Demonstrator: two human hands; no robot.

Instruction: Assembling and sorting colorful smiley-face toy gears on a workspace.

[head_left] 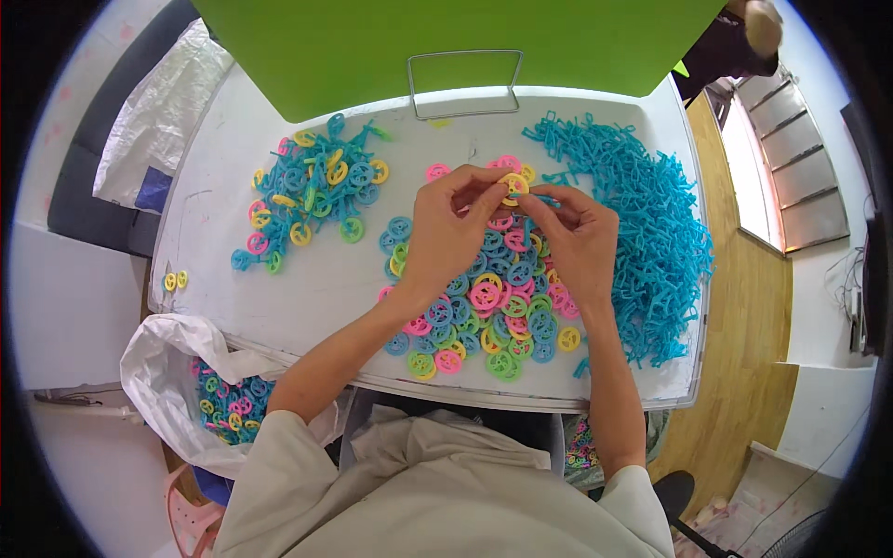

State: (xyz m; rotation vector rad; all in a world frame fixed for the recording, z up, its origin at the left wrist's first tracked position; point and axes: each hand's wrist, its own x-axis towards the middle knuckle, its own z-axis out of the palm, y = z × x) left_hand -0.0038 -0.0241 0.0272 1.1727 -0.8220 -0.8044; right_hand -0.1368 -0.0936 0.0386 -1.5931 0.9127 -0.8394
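Over the middle of the white table, my left hand pinches a small yellow plastic wheel between thumb and fingers. My right hand meets it from the other side, closed on a small blue plastic piece that touches or nearly touches the wheel. Beneath both hands spreads a heap of pink, blue, green and yellow wheels. To the right lies a large pile of thin blue plastic pieces. On the left is a pile of wheels with blue pieces among them.
A green panel rises behind the table, with a bent wire frame before it. Two yellow wheels lie at the left edge. At lower left hangs a white sack of coloured pieces. Another person is at the top right.
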